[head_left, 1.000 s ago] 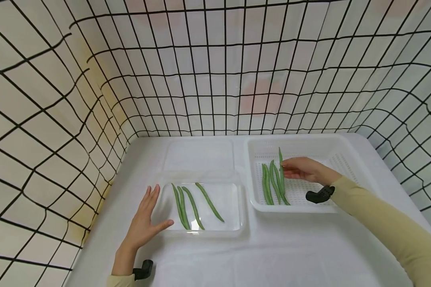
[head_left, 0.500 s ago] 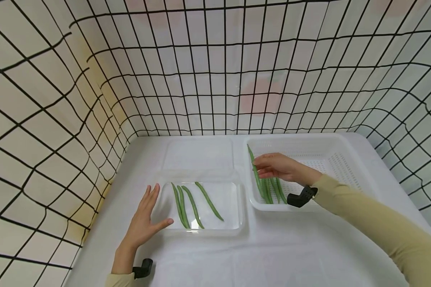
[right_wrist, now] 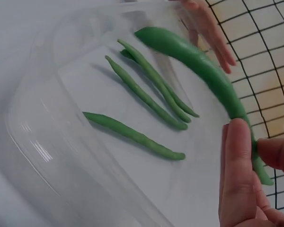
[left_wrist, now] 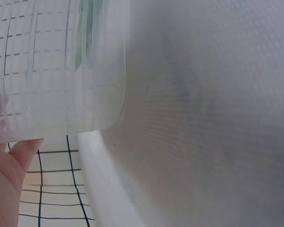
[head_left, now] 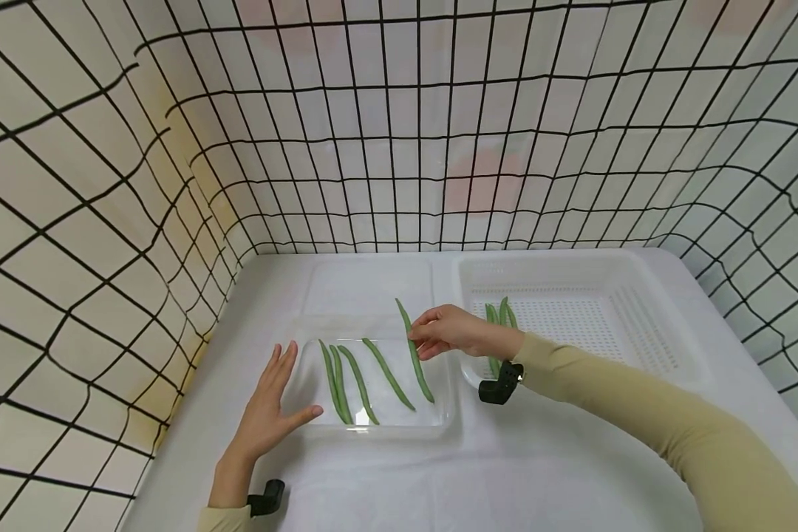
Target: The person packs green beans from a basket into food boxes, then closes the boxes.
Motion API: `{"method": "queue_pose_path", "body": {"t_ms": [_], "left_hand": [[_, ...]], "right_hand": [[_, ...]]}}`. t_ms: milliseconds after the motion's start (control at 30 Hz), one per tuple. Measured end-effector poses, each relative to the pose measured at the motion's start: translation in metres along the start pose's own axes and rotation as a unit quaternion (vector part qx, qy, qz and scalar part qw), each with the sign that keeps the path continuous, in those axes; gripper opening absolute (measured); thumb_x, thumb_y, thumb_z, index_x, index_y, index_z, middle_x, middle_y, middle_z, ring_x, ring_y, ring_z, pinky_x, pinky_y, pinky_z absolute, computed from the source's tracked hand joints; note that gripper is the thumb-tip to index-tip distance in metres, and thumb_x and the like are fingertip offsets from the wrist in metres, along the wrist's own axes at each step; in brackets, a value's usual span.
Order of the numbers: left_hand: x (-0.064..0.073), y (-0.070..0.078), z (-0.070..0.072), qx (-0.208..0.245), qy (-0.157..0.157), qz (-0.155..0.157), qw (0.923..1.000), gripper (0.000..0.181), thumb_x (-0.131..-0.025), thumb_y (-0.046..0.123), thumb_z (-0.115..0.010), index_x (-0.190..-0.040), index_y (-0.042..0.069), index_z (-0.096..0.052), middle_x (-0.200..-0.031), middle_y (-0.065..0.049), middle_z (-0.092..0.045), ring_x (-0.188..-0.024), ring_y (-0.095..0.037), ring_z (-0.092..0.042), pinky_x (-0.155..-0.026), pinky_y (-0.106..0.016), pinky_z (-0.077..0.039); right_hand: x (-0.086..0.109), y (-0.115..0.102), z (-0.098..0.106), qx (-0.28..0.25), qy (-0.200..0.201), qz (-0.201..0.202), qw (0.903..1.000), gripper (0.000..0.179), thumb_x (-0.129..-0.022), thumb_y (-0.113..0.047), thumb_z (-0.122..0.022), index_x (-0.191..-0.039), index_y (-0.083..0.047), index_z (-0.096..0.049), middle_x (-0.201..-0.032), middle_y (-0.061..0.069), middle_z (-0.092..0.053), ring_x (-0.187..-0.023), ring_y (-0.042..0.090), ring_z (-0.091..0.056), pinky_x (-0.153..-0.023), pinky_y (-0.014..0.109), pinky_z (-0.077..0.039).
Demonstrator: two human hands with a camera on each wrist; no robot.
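Observation:
My right hand (head_left: pixel 442 330) pinches a green bean (head_left: pixel 415 362) between thumb and fingers, over the right side of a clear plastic container (head_left: pixel 439 425). In the right wrist view this held green bean (right_wrist: pixel 199 66) runs large across the top right. Several green beans (head_left: pixel 359 384) lie side by side on the container's floor. My left hand (head_left: pixel 262 421) stands with spread, straight fingers at the container's left wall. The left wrist view shows the container's wall (left_wrist: pixel 102 94) close up, with part of my left hand (left_wrist: pixel 7 179) at its lower edge.
A white perforated basket (head_left: pixel 672 369) stands to the right with several more green beans (head_left: pixel 502 314) at its left side, partly hidden by my right wrist. A flat clear lid (head_left: pixel 369 288) lies behind the container. Black wire mesh (head_left: pixel 415 177) rises around the white table (head_left: pixel 505 473).
My right hand has lifted one green bean out of the basket and carried it left, over the clear container. My left hand has stayed in place.

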State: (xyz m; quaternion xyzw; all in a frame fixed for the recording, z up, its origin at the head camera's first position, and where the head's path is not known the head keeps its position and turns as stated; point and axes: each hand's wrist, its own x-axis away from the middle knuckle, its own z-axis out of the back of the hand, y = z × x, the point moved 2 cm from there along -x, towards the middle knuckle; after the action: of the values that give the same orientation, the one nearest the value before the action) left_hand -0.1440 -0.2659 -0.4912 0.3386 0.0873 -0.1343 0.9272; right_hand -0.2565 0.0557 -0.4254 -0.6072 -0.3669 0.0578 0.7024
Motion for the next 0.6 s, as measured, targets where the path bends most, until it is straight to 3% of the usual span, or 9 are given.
{"method": "queue_pose_path", "body": {"t_ms": [300,600], "left_hand": [[0.001,0.002,0.002,0.002,0.003,-0.001,1.0,0.108,-0.071,0.041,-0.081,-0.154,0.022,-0.015,-0.157,-0.002,-0.015,-0.143,-0.026,-0.004,-0.095,-0.072,-0.022],[0.001,0.0,0.001,0.006,0.001,0.004,1.0,0.108,-0.071,0.041,-0.081,-0.154,0.023,-0.015,-0.157,-0.004,-0.014,-0.143,-0.025,-0.004,-0.095,-0.071,-0.023]], "right_hand": [[0.002,0.002,-0.013,0.062,-0.001,-0.015,0.998,0.023,-0.092,-0.007,-0.059,-0.109,0.009,-0.06,-0.087,0.02,-0.066,-0.069,0.023,-0.069,-0.073,0.039,-0.054],[0.014,-0.004,0.008,0.043,-0.013,0.018,0.9988,0.027,-0.094,-0.013,-0.058,-0.114,0.005,-0.059,-0.097,0.021,-0.064,-0.078,0.026,-0.068,-0.073,0.038,-0.055]]}}
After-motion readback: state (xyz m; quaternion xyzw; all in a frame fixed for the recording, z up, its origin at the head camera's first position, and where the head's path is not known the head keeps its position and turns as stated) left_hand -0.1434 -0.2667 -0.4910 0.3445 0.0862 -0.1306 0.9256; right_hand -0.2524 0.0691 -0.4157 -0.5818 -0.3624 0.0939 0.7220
